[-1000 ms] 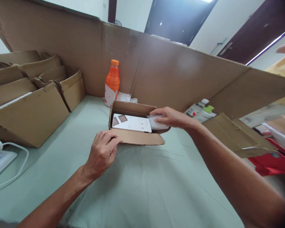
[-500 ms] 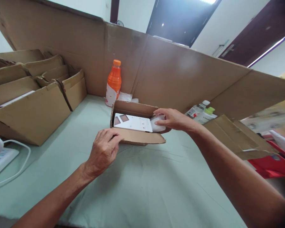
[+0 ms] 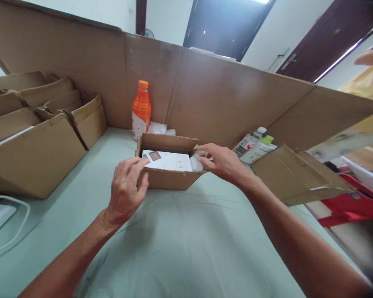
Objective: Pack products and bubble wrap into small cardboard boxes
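Note:
A small open cardboard box sits on the green cloth in front of me. Inside it lies a white printed box with dark squares at its left end. Clear bubble wrap fills the right end, beside the white box. My left hand is at the box's left front corner, fingers apart, fingertips over the white box's left end. My right hand reaches over the right end, thumb and fingers closed about the bubble wrap; its fingertips are partly hidden by the box edge.
An orange drink bottle stands behind the box. Several cardboard boxes are at the left, near a white power strip with a cable. At the right are two bottles, folded cardboard and a red chair. A tall cardboard panel closes the back.
The front flap, which jutted out toward me, no longer does, and the front wall shows. My left fingers have moved from the flap to the left corner. The view has shifted slightly.

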The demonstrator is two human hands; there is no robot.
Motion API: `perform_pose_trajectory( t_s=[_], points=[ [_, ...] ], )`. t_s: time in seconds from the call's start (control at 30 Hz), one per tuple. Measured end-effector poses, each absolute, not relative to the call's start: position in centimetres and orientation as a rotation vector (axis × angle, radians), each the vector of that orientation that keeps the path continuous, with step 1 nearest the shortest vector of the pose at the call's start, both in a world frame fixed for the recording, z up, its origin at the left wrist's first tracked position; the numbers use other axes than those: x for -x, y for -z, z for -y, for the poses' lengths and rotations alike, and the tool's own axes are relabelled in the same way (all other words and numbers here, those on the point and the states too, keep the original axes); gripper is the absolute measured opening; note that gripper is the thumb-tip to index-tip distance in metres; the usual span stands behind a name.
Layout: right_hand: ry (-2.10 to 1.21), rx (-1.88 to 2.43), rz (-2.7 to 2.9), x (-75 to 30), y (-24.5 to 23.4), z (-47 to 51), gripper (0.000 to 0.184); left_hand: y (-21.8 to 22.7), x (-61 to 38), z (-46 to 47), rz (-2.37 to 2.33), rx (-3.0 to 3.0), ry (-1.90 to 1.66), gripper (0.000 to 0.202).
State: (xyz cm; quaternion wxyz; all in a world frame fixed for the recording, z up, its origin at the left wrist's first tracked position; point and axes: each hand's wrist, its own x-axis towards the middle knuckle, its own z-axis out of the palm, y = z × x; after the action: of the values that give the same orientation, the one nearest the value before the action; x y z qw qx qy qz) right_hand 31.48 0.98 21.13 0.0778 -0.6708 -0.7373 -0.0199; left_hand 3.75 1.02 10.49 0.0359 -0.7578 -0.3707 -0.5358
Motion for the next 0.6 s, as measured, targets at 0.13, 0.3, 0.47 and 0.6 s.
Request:
perform_pose_trajectory(
  t_s=[0.13,0.3,0.47,0.6],
  points=[
    [0.138,1.883,1.780,-34.6,-18.5,4.2,0.028,-8.9,-2.5,-0.3,1.296,2.235,1.782,0.049],
    [-0.400,1.795,1.749,-35.5,-11.9,5.3,0.049,-5.8,-2.0,0.4,1.499,2.200,1.894,0.065],
    [-0.506,1.956,1.763,-32.7,-9.3,1.3,0.038,-4.6,-3.9,-2.1,1.907,2.504,2.078,0.060],
    [-0.283,2.109,1.738,-32.4,-9.3,3.0,0.028,-4.6,-5.6,-3.0,1.886,2.543,2.190,0.051]
  ],
)
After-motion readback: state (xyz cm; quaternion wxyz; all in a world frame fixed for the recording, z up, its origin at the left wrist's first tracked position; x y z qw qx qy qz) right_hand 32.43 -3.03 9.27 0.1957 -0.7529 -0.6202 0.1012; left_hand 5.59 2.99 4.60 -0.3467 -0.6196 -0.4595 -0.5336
